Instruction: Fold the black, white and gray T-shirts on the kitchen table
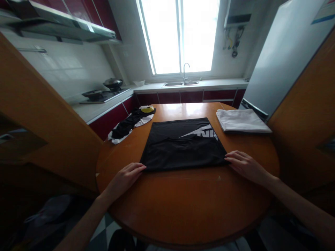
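Observation:
A black T-shirt with a white printed logo lies partly folded on the round wooden table. Its near part is doubled over, covering some of the print. My left hand pinches the near left corner of the shirt. At the near right corner, the fingers of my right hand are closed on the cloth in the same way. Both wrists rest low, close to the tabletop.
A folded white cloth stack lies at the table's far right. Crumpled black and white clothing with a yellow patch lies at the far left edge. Beyond are a counter with a sink, a stove and a fridge.

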The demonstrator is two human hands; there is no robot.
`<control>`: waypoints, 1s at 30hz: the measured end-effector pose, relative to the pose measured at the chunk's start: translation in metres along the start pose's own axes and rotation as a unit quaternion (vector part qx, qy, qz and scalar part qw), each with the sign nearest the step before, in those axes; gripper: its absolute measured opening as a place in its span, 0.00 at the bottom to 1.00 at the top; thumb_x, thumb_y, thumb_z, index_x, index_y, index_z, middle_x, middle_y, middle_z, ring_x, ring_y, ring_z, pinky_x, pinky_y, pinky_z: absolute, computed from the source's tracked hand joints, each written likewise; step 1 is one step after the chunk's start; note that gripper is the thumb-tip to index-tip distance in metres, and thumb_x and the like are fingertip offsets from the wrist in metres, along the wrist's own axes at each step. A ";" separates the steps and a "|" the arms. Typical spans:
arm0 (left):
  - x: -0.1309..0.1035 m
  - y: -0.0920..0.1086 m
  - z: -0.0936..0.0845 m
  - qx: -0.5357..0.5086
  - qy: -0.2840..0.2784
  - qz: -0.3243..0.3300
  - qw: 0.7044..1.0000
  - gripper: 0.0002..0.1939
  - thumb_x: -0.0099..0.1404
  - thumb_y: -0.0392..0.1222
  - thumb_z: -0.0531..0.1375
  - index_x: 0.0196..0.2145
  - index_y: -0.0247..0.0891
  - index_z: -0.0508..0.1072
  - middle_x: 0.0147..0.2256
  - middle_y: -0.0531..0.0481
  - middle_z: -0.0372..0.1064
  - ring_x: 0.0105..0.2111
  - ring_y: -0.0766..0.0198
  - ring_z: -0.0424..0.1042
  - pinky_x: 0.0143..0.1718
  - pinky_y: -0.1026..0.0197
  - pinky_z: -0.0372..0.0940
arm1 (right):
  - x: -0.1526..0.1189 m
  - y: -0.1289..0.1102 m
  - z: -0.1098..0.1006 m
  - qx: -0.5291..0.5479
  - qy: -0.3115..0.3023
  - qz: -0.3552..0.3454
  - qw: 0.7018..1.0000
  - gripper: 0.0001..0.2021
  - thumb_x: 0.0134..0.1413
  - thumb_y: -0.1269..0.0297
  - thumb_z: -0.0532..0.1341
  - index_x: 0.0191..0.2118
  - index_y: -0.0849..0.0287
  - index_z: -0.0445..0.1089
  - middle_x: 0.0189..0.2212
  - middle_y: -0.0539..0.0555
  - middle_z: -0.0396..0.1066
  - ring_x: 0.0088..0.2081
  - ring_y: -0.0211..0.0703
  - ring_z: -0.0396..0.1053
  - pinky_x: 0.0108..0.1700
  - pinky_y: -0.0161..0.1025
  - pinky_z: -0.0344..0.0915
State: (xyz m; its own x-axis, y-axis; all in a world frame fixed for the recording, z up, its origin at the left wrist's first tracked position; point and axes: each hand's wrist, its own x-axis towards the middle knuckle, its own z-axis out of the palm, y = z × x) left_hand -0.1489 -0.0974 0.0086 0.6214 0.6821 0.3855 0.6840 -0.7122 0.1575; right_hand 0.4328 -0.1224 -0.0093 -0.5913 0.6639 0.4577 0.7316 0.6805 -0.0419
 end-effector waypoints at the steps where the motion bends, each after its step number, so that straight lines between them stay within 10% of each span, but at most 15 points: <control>1: 0.000 -0.001 0.000 0.000 0.000 0.000 1.000 0.14 0.76 0.42 0.53 0.52 0.41 0.76 0.49 0.45 0.74 0.48 0.59 0.75 0.49 0.58 0.73 | 0.000 0.000 0.000 0.000 0.000 0.001 1.000 0.13 0.65 0.71 0.58 0.52 0.55 0.72 0.50 0.58 0.74 0.51 0.50 0.72 0.54 0.49 0.72; 30: 0.003 0.001 -0.001 -0.002 0.000 0.001 1.000 0.14 0.75 0.43 0.54 0.51 0.42 0.77 0.48 0.45 0.74 0.47 0.59 0.75 0.49 0.58 0.73 | 0.001 -0.001 -0.002 0.003 0.003 0.004 1.000 0.19 0.63 0.72 0.58 0.58 0.52 0.71 0.53 0.56 0.74 0.53 0.50 0.72 0.56 0.50 0.73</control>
State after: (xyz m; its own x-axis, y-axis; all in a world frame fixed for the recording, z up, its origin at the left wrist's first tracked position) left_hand -0.1468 -0.0964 0.0111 0.6232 0.6798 0.3866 0.6807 -0.7149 0.1598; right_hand 0.4315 -0.1230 -0.0072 -0.5825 0.6680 0.4631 0.7351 0.6761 -0.0506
